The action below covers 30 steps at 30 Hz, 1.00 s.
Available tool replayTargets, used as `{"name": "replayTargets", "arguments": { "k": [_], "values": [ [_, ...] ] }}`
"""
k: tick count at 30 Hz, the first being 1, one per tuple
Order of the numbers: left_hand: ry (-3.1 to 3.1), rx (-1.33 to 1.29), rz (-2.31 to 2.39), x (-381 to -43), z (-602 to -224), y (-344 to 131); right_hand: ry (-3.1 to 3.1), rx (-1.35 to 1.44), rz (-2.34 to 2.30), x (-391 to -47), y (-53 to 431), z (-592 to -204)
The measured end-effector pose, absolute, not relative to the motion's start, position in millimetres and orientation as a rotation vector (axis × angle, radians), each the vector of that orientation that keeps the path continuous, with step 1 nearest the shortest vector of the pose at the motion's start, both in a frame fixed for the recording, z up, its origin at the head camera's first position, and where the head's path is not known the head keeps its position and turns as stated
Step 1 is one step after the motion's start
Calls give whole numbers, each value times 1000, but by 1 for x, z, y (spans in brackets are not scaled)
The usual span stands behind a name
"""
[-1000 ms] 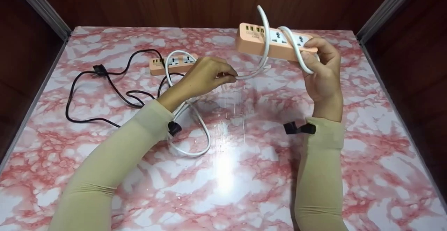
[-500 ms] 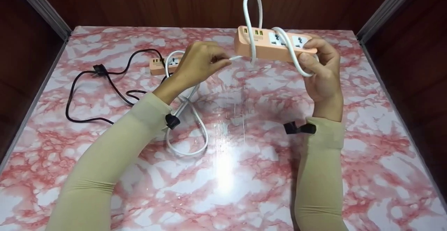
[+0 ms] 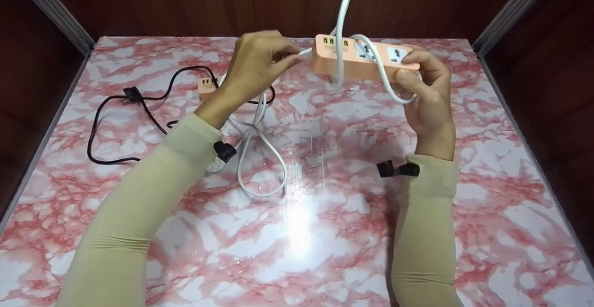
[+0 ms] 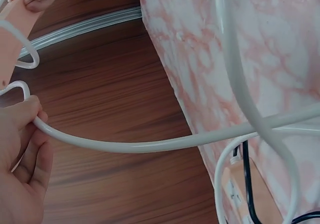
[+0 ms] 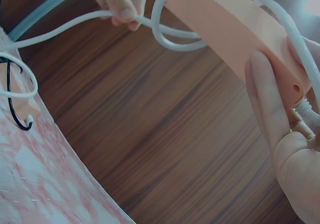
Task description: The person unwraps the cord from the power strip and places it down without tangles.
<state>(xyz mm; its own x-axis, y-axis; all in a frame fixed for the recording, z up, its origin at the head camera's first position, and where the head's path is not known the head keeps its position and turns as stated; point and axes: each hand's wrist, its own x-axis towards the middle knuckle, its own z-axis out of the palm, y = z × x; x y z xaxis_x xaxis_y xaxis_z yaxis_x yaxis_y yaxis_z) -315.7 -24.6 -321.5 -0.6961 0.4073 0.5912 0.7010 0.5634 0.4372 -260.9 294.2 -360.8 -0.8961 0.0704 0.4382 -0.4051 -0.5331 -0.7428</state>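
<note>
My right hand (image 3: 430,96) grips one end of a peach power strip (image 3: 355,69), raised above the table. The strip's white cable (image 3: 341,19) loops loosely around it and stands up in a tall arch. Left of the strip, my left hand (image 3: 257,66) pinches that cable between thumb and fingers. From there the cable (image 4: 135,147) runs down towards the table in the left wrist view. In the right wrist view, fingers lie along the power strip (image 5: 230,28), beside the cable's ribbed exit.
A second peach power strip (image 3: 206,89) lies on the marbled table (image 3: 343,233), partly hidden behind my left hand. Its black cable (image 3: 95,133) with a black plug (image 3: 132,93) spreads left. White cable coils (image 3: 284,168) lie near my left wrist. Dark wood panels (image 3: 185,5) enclose the table.
My left hand has moved up and left, drawing the white cable behind the power strip. The cable's arch above the strip has risen. My right hand has stayed nearly still.
</note>
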Motion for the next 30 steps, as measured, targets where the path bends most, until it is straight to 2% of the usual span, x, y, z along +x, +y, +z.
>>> {"name": "replayTargets", "arguments": {
  "k": [13,30],
  "values": [
    [-2311,-755,-1015,-317,-299,-29,-1382,441,2469,-264,292,-361],
    [-2135,-756,-1156,-307,-274,-54,-1452,307,2365,-270,294,-363]
  ]
}}
